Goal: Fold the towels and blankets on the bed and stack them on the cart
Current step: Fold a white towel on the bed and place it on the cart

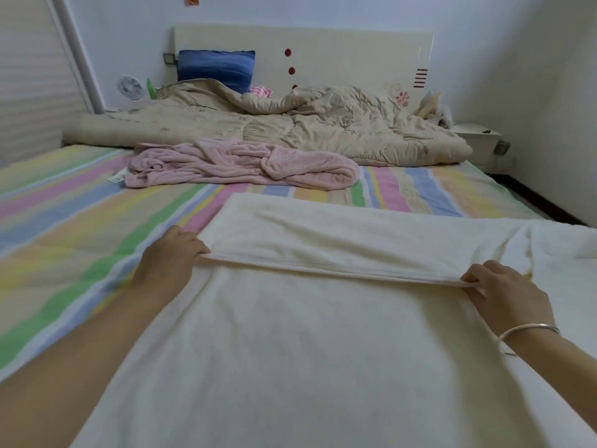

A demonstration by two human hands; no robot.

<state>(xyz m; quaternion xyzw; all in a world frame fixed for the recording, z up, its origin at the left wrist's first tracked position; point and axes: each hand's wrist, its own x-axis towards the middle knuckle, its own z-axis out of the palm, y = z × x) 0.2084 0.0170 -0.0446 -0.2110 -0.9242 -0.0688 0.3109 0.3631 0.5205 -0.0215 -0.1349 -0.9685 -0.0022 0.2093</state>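
while both hands pinch its folded edge, the cream towel point(323, 334) lies flat.

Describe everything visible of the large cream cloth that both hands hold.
The large cream soft-looking towel lies spread on the pastel striped bed sheet, running out of view at the bottom and right. Its far part is folded back toward the person, a doubled flap with a hemmed edge. The left hand and the right hand pinch that edge at its two ends. Some wrinkles show at right.
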